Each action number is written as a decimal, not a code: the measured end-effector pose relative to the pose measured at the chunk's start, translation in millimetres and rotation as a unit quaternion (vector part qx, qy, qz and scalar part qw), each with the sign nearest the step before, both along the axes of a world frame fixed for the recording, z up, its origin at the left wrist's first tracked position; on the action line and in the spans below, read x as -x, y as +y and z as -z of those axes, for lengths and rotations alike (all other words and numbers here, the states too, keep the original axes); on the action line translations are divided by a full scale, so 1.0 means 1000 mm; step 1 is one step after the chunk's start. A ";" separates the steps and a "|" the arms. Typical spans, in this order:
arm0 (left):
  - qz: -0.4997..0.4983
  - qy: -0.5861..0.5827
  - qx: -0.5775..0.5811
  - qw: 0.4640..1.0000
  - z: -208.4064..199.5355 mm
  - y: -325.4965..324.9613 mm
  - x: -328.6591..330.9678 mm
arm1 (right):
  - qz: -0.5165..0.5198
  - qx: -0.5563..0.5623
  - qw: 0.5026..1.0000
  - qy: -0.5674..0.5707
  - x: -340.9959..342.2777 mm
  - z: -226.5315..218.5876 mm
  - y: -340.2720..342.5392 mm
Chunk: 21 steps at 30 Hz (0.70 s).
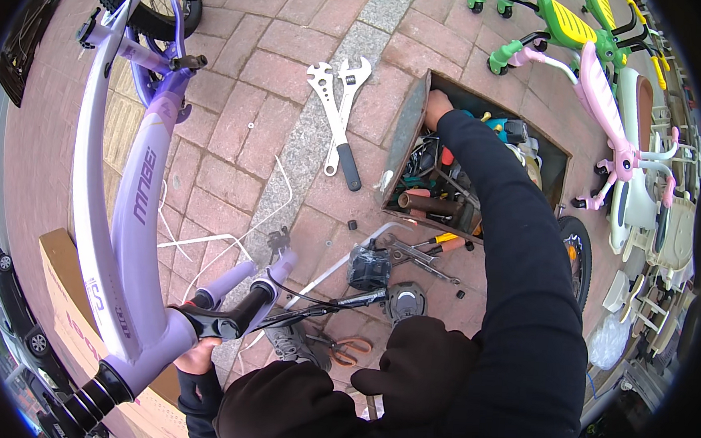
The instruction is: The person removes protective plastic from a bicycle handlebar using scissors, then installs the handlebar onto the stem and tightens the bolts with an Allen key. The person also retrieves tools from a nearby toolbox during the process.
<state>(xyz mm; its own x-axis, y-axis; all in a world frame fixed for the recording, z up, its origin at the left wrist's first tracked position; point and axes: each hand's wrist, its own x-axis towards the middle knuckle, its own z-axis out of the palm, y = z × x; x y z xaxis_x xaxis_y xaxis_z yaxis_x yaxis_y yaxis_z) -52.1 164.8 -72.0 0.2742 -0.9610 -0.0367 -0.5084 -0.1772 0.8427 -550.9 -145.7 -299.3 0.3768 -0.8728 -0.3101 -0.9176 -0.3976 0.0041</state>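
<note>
"Paving point(290, 23) spreads under everything I get on this feed, reddish bricks with a grey strip through them. A dark rim swallows my corners."

"What's biggest on it?"

"The purple bicycle frame point(141, 166), along the left. I lose its black lower end in that rim, and the upper edge cuts off the tyre point(119, 0)."

"After that?"

"A cardboard box point(66, 270), mostly hidden behind the frame. Then the metal toolbox point(403, 138), well apart from the frame, to its right. The dark right sleeve point(518, 229) crosses it, so I can't sort out part of the jumble inside."

"Anything loose?"

"Two long wrenches point(344, 118) lie touching on the bricks, left of the toolbox, in plain sight. Orange-handled pliers point(350, 350) sit near the knees, partly covered. A black block point(369, 266) looks wrapped in clear plastic; the glare blurs its shape for me."

"And the hands?"

"Well apart from each other. The right hand point(437, 108) is down inside the toolbox's far left corner; I can't see its fingertips, so I can't tell whether it grips anything. The left hand point(196, 360) is against the frame just below the black stem point(214, 321), its fingers mostly hidden, so I can't tell how firmly they close."

"Smallest?"

"A stubby black piece point(352, 225) on the bricks, too small for me to identify."
</note>
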 end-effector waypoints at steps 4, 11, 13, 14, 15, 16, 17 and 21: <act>0.006 0.038 0.018 0.999 0.003 0.005 -0.005 | 0.031 -0.063 0.998 0.002 0.003 -0.003 -0.003; 0.038 0.075 -0.079 0.993 -0.005 -0.004 -0.004 | -0.033 -0.039 0.997 0.057 -0.004 0.006 -0.005; 0.054 0.024 -0.075 0.995 -0.007 -0.008 0.002 | 0.022 -0.059 0.996 0.063 -0.003 0.007 -0.004; 0.042 0.037 -0.040 0.998 -0.007 -0.010 0.008 | 0.051 -0.068 0.994 0.066 -0.004 0.007 -0.004; 0.053 0.040 -0.027 0.997 -0.009 -0.011 0.011 | 0.062 -0.068 0.993 0.070 -0.005 0.006 -0.003; 0.029 0.058 -0.006 0.998 -0.010 -0.013 0.015 | 0.077 -0.067 0.992 0.074 -0.007 0.005 -0.003; 0.029 0.070 -0.006 0.997 -0.010 -0.014 0.018 | 0.110 -0.079 0.984 0.115 -0.009 0.003 -0.001; 0.020 0.087 0.009 0.996 -0.012 -0.019 0.024 | 0.104 -0.094 0.962 0.232 -0.019 -0.004 0.002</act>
<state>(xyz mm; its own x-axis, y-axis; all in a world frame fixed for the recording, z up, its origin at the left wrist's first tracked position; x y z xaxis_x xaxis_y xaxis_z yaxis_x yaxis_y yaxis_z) -76.4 146.2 -59.8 0.2271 -0.9718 -0.0629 -0.3607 -0.1440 0.9215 -531.5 -143.4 -295.1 -0.0178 -0.8269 -0.5621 -0.8937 -0.2390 0.3797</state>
